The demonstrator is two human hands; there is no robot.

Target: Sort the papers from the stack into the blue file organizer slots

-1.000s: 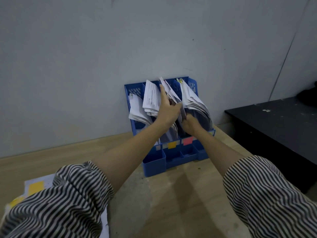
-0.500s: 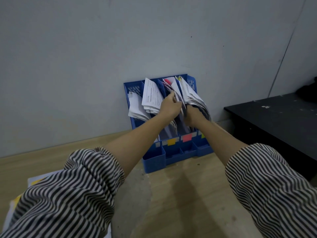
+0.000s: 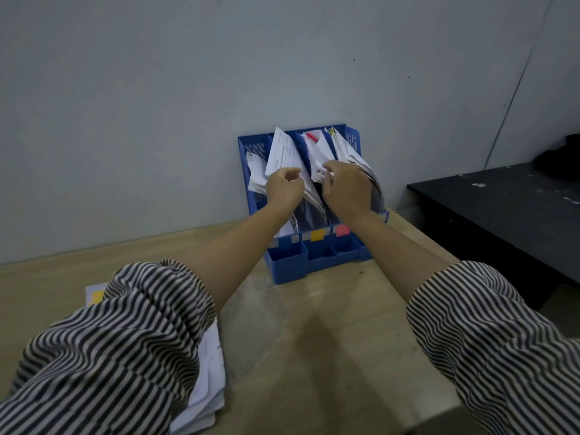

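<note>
Blue file organizer (image 3: 287, 271) against wall, slots well filled. Both hands at papers: left hand (image 3: 284, 186) curled, grip unclear; right hand (image 3: 345, 188) fingering sheets. Paper stack (image 3: 207, 378) (part hidden by sleeve) remained on bench (image 3: 314, 356).

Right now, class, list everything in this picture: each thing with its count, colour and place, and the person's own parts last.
file organizer: one, blue, on the table against the wall.
filed papers: several bundles, white, standing in the organizer's slots.
slot labels: one yellow and one pink clearly seen, on the organizer's front.
paper stack: one, white, near left on the table, partly under the left sleeve.
wooden table: one, light brown.
side table: one, black, at the right.
wall: grey, behind.
sleeves: two, striped.
left hand: at the middle papers.
right hand: at the right-hand papers.
</note>
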